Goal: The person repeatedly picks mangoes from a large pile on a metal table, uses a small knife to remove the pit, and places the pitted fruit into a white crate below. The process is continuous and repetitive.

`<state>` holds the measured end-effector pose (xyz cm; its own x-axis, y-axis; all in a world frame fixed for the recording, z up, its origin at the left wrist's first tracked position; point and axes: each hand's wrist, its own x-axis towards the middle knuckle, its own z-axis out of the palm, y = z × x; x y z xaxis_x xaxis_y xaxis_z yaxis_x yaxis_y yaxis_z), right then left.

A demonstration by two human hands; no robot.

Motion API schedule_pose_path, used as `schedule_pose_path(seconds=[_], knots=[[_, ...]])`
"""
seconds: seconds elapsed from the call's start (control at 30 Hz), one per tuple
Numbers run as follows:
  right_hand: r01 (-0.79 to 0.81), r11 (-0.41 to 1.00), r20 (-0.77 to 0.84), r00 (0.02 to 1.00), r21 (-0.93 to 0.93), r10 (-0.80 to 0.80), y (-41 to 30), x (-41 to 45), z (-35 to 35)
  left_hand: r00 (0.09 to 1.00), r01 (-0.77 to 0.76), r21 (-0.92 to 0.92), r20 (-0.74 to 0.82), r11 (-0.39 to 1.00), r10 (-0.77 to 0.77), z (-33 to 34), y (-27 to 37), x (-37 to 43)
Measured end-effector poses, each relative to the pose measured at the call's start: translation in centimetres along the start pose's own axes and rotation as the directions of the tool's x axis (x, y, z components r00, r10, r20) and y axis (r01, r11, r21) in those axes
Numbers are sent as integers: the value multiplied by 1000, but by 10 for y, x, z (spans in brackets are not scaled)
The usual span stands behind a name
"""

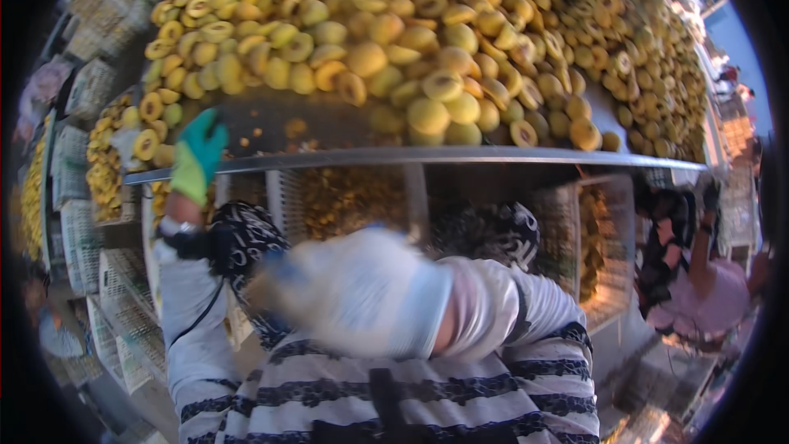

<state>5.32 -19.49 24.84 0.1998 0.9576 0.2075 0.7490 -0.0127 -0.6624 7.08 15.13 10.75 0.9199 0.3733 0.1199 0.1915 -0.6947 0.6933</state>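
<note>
My left hand [199, 151], in a green and lime glove, is over the near edge of a metal worktable [259, 129]. Its fingers are a little apart, with nothing visible between them, close to some halved yellow stone fruit [146, 145]. Across my lap, my right hand [363, 290] wears a white glove and is strongly blurred by motion. Whether it holds anything cannot be told. A large heap of yellow stone fruit [370, 58], peaches or apricots, covers much of the table. Many are halves with dark pit hollows.
Below the table's metal rim [431, 157] stands a crate [283, 203] beside yellow-brown pieces [351, 197]. Another crate [616, 246] is at the right. Perforated plastic crates [80, 240] line the left side. A person in pink [709, 296] sits at the right.
</note>
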Motion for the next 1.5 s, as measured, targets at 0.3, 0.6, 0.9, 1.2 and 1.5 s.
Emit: schedule_pose_path(seconds=[0.3,0.6,0.9,1.2,1.5], knots=[[-616,787,-80,783,41,617,102,-94,42,985,-74,440,171,895,-3,38,38,80],[-514,827,-216,802,226,557,132,-85,93,935,-216,628,353,748,-26,68,37,65],[-602,545,-108,608,584,787,137,-111,116,926,-192,-116,309,974,219,21,102,-18],[-449,536,-275,525,715,806,158,-122,124,918,-197,417,395,887,19,57,84,25],[-571,616,-367,498,543,786,168,-131,127,936,-267,-103,207,958,283,71,99,-19]])
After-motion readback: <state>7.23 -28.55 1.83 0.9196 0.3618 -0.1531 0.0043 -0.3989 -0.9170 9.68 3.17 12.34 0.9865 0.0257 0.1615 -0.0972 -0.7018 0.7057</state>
